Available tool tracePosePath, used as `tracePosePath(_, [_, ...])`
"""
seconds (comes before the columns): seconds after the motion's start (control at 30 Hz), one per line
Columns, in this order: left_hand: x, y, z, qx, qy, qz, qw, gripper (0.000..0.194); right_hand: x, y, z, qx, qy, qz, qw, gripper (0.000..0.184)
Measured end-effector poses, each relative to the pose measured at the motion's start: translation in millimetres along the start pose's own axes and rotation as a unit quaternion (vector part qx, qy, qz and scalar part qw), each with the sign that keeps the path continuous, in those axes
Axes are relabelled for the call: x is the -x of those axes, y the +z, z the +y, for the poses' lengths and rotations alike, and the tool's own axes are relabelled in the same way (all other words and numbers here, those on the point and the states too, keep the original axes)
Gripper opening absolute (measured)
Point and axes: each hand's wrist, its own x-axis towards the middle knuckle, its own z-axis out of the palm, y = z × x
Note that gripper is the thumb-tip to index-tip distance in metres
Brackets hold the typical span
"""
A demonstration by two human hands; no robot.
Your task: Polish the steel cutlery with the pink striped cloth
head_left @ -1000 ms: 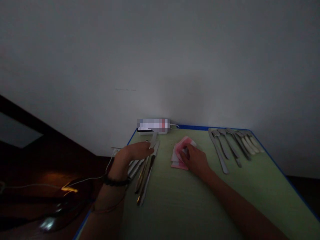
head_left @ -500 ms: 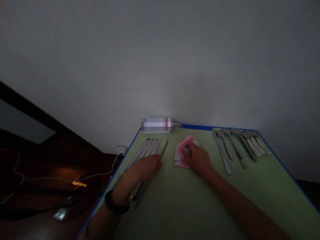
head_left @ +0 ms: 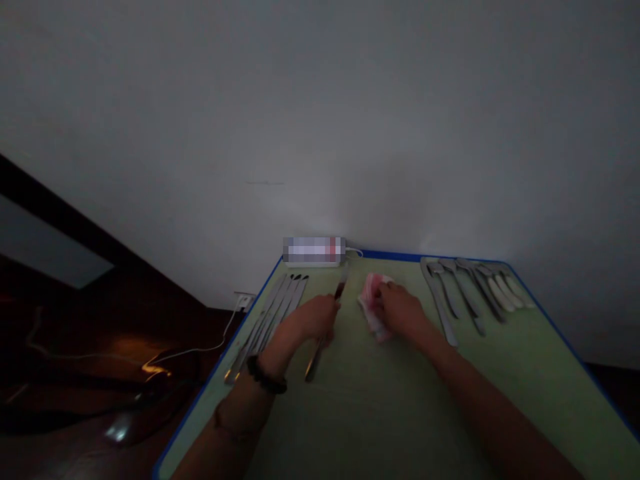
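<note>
My left hand (head_left: 314, 319) is closed round a long table knife (head_left: 326, 327), held up off the green table (head_left: 380, 413) with its blade tip pointing toward the far edge. My right hand (head_left: 400, 310) grips a bunched pink and white cloth (head_left: 371, 303), lifted close to the knife's right side. Several more knives (head_left: 270, 317) lie in a row along the table's left edge, just left of my left hand.
Several spoons and other cutlery (head_left: 470, 287) lie side by side at the far right of the table. A white power strip (head_left: 314, 251) sits at the far edge against the grey wall. Left of the table the dark floor holds cables (head_left: 200, 350).
My left hand has picked one knife out of the row and carried it right toward the middle. My right hand has lifted the cloth off the table and bunched it beside the knife.
</note>
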Motion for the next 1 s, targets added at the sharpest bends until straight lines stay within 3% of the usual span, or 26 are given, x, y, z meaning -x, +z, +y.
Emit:
tracePosePath(0.13, [-13, 12.1, 13, 0.026, -0.011, 0.034, 0.999, 0.032, 7, -14, 4, 0.017, -0.005, -0.031, 0.999, 0.033])
tracePosePath(0.23, [-17, 18.2, 17, 0.058, -0.016, 0.049, 0.997, 0.034, 10, -13, 3, 0.034, -0.014, -0.018, 0.999, 0.041])
tracePosePath(0.37, [-11, 16.1, 16, 0.153, 0.012, -0.009, 0.988, 0.028, 2, -15, 14, -0.002, -0.003, -0.017, 1.000, 0.028])
tracePosePath(0.47, [-4, 16.6, 14, 0.235, 0.041, -0.059, 0.969, 0.029, -7, -27, 35, -0.104, -0.011, -0.033, 0.994, 0.021])
tracePosePath(0.53, [-2, 22.1, 15, 0.323, 0.055, -0.083, 0.941, 0.031, -10, -35, 46, -0.192, -0.025, -0.035, 0.981, 0.023])
tracePosePath(0.6, [-4, 30.6, 17, 0.479, 0.053, -0.108, 0.869, 0.030, -11, -41, 52, -0.257, -0.026, -0.015, 0.966, 0.029])
tracePosePath(0.7, [-12, 42.4, 25, 0.599, 0.010, -0.062, 0.798, 0.026, -11, -44, 50, -0.298, -0.016, 0.024, 0.954, 0.037])
tracePosePath(0.83, [-22, 49.1, 33, 0.648, -0.020, 0.024, 0.761, 0.018, -12, -41, 48, -0.282, -0.037, 0.047, 0.957, 0.024])
tracePosePath(1.0, [-23, 51.6, 34, 0.662, -0.021, 0.031, 0.749, 0.016, -12, -45, 61, -0.272, -0.042, -0.004, 0.961, 0.016])
